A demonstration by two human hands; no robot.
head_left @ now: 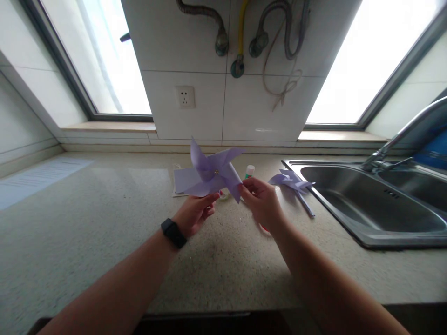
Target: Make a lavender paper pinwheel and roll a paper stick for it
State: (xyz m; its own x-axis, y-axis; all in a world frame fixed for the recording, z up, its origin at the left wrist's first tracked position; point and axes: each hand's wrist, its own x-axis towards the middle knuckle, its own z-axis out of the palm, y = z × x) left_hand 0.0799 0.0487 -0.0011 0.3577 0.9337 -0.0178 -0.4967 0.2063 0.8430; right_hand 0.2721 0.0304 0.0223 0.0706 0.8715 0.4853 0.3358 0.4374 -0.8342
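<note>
A lavender paper pinwheel [213, 164] is held up over the counter, a small brassy pin at its centre. My left hand [196, 213], with a dark watch on the wrist, is closed below it, gripping what looks like its stick, mostly hidden by the fingers. With its fingertips, my right hand [261, 199] pinches the edge of the lower right blade. To the right, a second lavender pinwheel [289, 179] lies on the counter, its rolled stick pointing toward me. Behind the held pinwheel is a stack of lavender paper [181, 180], partly covered.
A glue stick [249, 171] with a white cap stands behind my right hand. Something red, partly hidden, lies under my right wrist. The steel sink [349, 204] and tap [394, 139] are at right. Printed sheets [45, 177] lie at far left on the speckled counter [115, 242].
</note>
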